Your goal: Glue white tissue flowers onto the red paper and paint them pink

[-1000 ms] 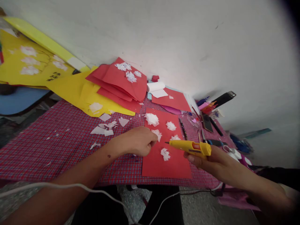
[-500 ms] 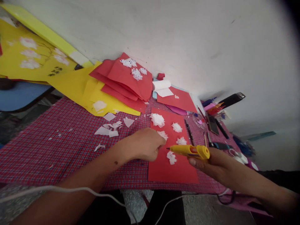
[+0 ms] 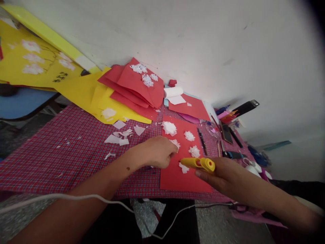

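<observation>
My right hand (image 3: 217,173) is wrapped round a yellow glue gun (image 3: 199,163) and holds it over a red paper sheet (image 3: 171,181). Its nozzle points left, at the gap between my hands. A small white paper flower (image 3: 184,167) lies just under the nozzle. My left hand (image 3: 162,152) is closed with fingers curled at the sheet's left edge; whatever its fingertips pinch is hidden. Beside it another white paper flower (image 3: 175,144) is partly covered. More ruffled flowers sit higher on the sheet, including a large one (image 3: 169,128) at the top left.
White paper scraps (image 3: 119,137) lie left on the checked tablecloth (image 3: 76,156). Behind are folded red papers (image 3: 127,81) and yellow sheets (image 3: 83,91). A black pen (image 3: 202,140), a utility knife (image 3: 232,155) and a phone (image 3: 225,133) lie right. A white cable (image 3: 83,196) crosses in front.
My right hand has brought the glue gun slightly left and tilted it, its rear end now turned more toward me. The left hand stays closed at the sheet. The view has shifted slightly.
</observation>
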`<state>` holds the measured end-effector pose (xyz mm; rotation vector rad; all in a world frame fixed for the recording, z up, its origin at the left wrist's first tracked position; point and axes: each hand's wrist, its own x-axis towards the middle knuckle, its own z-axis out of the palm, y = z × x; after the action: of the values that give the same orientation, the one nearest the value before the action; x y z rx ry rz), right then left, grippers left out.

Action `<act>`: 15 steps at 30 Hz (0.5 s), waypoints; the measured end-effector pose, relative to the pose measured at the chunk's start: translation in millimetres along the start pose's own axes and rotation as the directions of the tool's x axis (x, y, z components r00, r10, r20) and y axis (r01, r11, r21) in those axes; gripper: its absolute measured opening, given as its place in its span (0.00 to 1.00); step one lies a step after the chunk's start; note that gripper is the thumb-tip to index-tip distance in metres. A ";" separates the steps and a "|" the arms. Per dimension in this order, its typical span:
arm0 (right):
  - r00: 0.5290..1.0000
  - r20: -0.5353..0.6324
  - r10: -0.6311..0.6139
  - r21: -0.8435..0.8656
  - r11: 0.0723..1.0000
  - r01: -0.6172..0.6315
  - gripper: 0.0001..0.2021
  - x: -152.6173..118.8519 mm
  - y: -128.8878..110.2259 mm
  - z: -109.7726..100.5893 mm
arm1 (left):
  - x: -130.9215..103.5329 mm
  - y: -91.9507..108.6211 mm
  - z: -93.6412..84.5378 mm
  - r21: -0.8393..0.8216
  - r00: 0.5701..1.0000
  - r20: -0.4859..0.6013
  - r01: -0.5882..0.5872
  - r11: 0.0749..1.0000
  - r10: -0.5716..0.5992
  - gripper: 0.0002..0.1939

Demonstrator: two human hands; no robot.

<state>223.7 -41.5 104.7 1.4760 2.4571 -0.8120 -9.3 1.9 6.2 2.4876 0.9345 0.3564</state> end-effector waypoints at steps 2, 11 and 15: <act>1.000 -0.019 0.009 0.024 1.000 -0.008 0.14 -0.8 -0.6 0.0 | 0.1 -0.6 0.8 -0.006 1.000 -0.004 0.006 1.000 -0.006 0.06; 0.995 -0.066 0.081 0.143 0.987 -0.071 0.09 -8.6 -0.7 6.8 | 0.4 -1.2 -0.2 -0.004 1.000 0.020 0.016 1.000 -0.016 0.07; 0.997 -0.033 0.063 0.147 0.988 -0.057 0.10 -17.5 2.5 10.3 | 0.9 -2.0 1.0 -0.012 1.000 0.008 0.007 1.000 -0.007 0.06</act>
<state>233.1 -59.5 102.2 1.6200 2.4122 -0.9789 -9.4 3.5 4.4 2.4724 0.9348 0.3485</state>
